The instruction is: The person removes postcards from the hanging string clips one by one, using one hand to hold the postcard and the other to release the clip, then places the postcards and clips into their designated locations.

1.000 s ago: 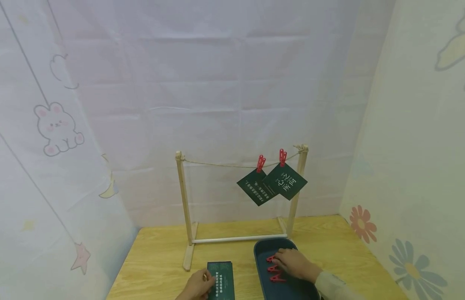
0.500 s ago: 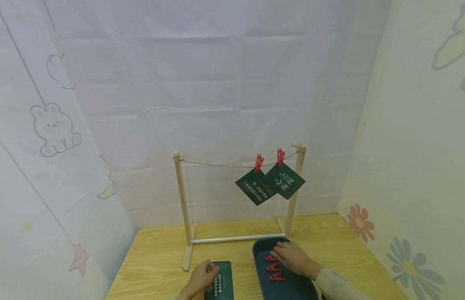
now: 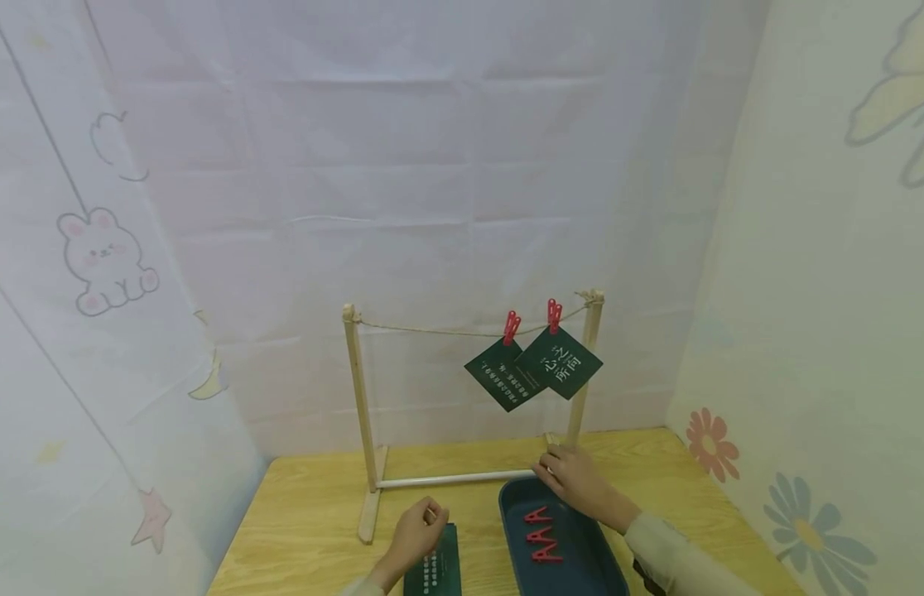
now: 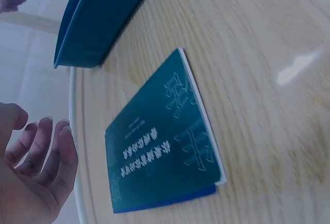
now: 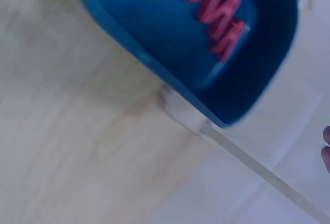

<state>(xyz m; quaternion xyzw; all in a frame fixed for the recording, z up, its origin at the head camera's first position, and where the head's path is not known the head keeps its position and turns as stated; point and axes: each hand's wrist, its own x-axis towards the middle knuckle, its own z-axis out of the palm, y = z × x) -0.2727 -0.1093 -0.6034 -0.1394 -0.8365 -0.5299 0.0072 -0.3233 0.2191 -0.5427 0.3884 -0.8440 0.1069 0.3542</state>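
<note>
My left hand hovers over the near end of a small stack of dark green cards printed with white characters. In the left wrist view its fingers are loosely curled, with nothing visible in them, beside the cards. My right hand is at the far right rim of a dark blue tray. Its fingers bend inward, and I cannot tell whether they hold something; the right wrist view shows only fingertips at its edge. Three red clothespins lie in the tray.
Behind the tray stands a wooden rack with a string between its posts. Two green cards hang near the right post from red clothespins, partly overlapping. A white bar joins the rack's feet on the wooden table.
My right hand has moved up and away from the clothespins to the tray's far rim. My left hand has left the cards' edge and risen slightly, up and to the right.
</note>
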